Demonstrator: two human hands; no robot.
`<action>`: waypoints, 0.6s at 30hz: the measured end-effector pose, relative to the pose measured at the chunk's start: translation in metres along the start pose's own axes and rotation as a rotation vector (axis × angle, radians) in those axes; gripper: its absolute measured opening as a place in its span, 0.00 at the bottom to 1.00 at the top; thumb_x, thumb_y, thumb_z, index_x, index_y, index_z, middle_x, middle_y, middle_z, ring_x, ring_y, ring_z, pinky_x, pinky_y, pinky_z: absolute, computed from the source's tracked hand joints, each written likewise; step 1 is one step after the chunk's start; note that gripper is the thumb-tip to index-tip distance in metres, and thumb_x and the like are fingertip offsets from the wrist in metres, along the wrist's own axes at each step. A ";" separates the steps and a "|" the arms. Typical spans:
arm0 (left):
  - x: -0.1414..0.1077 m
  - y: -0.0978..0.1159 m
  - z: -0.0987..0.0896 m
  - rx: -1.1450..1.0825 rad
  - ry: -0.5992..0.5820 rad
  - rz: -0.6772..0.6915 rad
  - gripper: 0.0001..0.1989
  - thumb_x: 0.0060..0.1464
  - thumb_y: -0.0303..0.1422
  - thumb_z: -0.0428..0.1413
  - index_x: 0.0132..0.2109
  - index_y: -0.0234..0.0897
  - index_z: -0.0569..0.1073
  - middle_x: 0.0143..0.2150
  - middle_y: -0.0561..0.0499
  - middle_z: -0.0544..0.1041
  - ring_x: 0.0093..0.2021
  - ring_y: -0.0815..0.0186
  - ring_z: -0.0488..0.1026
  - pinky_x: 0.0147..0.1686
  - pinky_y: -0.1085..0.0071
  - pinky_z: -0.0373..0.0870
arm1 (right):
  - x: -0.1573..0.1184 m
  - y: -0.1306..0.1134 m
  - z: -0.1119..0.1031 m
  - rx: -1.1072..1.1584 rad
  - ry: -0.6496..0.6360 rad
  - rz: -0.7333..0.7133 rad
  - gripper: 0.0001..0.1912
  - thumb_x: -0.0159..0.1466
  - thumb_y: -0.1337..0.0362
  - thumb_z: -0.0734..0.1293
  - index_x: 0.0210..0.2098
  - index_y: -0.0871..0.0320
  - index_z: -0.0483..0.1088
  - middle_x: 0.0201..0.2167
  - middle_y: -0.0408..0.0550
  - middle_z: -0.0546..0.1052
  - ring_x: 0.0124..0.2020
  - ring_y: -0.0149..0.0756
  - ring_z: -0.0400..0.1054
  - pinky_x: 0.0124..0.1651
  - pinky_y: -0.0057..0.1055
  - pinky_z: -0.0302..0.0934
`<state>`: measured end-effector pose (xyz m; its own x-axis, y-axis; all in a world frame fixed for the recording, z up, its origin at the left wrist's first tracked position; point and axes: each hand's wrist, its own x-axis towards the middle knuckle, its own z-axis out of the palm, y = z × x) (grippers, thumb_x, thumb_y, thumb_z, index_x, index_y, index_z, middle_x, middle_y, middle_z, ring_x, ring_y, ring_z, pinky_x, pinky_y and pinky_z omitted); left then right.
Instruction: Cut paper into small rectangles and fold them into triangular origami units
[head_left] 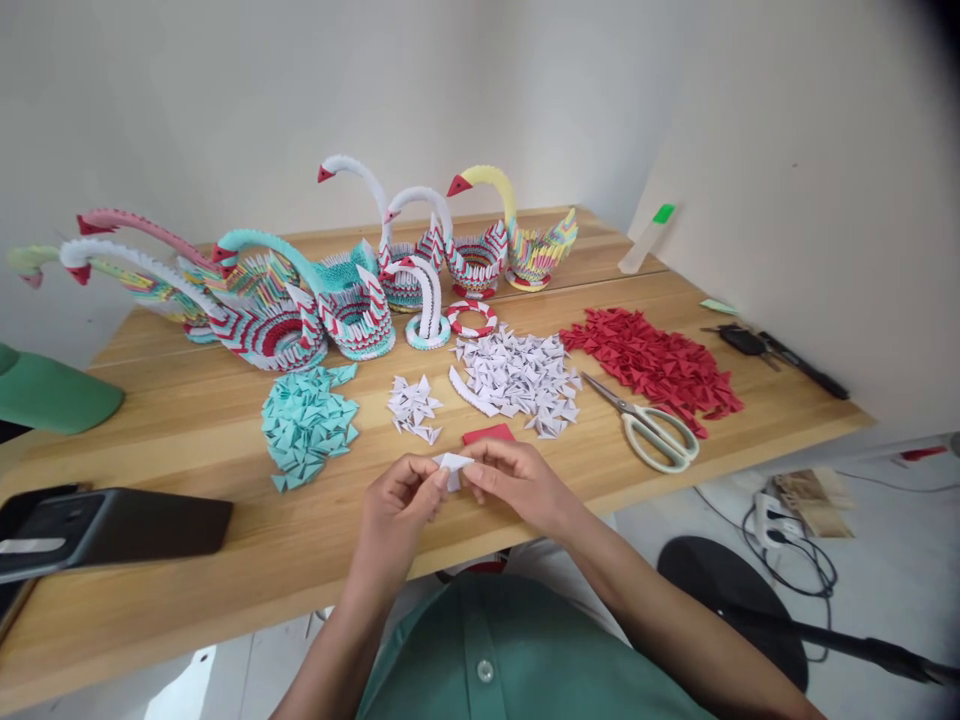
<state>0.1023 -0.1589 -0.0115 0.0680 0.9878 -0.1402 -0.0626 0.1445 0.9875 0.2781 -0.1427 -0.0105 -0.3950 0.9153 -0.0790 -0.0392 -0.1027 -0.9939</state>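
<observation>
Between my two hands is a small folded piece of white paper point(454, 462), held over the table's front part. My left hand point(401, 500) pinches its left side with thumb and fingers. On its right side, the fingers of my right hand point(521, 482) are closed on it too. Just beyond my hands lies a flat red paper stack point(489, 434). Past that are a small heap of white folded pieces point(414, 407), a larger white heap point(521, 375) and a curved strip of joined white pieces point(471, 392).
Teal pieces point(309, 420) lie left, red pieces point(652, 362) right, with scissors point(656, 435) before them. Several paper swans point(274, 330) and a red-white ring point(472, 318) stand behind. A green bottle point(60, 390) and dark box-shaped device point(150, 522) are left; keys point(744, 340) lie far right.
</observation>
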 end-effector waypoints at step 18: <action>-0.004 -0.010 0.006 0.023 0.038 0.049 0.10 0.55 0.36 0.59 0.30 0.34 0.72 0.25 0.54 0.71 0.26 0.71 0.63 0.27 0.76 0.61 | 0.001 -0.004 0.012 0.015 0.089 -0.016 0.16 0.61 0.51 0.67 0.31 0.59 0.68 0.23 0.40 0.68 0.24 0.28 0.59 0.28 0.26 0.53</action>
<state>0.1088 -0.1645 -0.0200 0.0278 0.9952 -0.0941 -0.0425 0.0952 0.9946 0.2673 -0.1464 -0.0059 -0.3110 0.9478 -0.0706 -0.0587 -0.0933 -0.9939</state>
